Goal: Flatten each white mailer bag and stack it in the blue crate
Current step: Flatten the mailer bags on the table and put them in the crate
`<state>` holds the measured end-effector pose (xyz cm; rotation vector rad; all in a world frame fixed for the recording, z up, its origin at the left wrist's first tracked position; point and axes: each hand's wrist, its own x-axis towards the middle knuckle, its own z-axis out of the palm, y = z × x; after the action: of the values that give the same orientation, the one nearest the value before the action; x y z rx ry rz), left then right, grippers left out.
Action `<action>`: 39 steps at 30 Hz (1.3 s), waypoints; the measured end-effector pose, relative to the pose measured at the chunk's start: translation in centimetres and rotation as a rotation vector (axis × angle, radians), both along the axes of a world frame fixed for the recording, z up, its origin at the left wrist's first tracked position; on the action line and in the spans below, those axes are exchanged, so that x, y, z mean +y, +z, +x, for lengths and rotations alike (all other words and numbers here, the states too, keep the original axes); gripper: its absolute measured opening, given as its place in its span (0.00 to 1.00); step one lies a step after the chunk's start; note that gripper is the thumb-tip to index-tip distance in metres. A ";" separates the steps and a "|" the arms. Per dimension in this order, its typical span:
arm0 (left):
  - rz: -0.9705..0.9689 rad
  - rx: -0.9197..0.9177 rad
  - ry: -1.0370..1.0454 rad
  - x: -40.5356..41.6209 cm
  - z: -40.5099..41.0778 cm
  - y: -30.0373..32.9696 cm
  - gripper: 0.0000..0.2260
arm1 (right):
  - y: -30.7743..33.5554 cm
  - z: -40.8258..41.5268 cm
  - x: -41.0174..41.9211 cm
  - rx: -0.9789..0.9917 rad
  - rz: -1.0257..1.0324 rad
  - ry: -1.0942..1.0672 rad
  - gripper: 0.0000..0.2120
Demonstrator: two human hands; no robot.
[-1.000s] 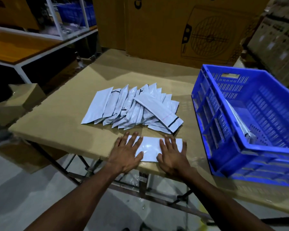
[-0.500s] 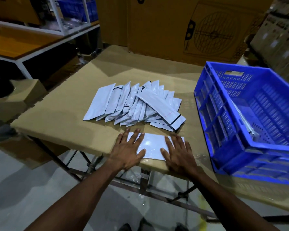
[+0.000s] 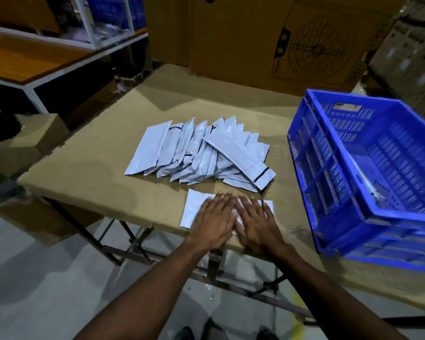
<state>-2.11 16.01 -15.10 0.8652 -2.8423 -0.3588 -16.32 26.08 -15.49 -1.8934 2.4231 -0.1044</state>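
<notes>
Both hands, left hand (image 3: 212, 223) and right hand (image 3: 258, 225), press flat-fingered, gripping nothing. Beneath, the tabletop (image 3: 96, 168); right, the blue crate (image 3: 329, 192); beyond, the unflattened pile (image 3: 199, 153). Under the palms, the mailer bag (image 3: 194, 207) looks light, limp, slick; pinch an edge.

Left hand (image 3: 212, 223) and right hand (image 3: 257, 225) pressed flat, side by side, on a flat white plastic mailer bag (image 3: 195, 208) at the cardboard-covered worktop's (image 3: 96, 168) near edge.

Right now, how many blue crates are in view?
2: one blue crate on the table's right side; crate-like blue bins blurred on the far-left shelf. More may be hidden.
</notes>
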 end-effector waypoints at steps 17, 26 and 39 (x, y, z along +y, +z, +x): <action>-0.031 -0.269 0.136 -3.5 4.4 -1.0 0.35 | 0.3 -1.2 0.2 -0.055 0.056 -0.045 0.38; 0.030 -0.313 0.051 -5.0 4.1 -0.4 0.31 | 1.2 -1.6 2.4 -0.138 -0.195 0.234 0.20; -0.021 -0.033 -0.027 -4.0 4.9 1.0 0.25 | 3.6 -0.2 2.4 0.181 -0.340 0.547 0.15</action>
<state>2.80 11.99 -14.15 0.8377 -2.8847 -0.3201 -16.55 28.48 -11.92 -2.7536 1.9794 -0.3443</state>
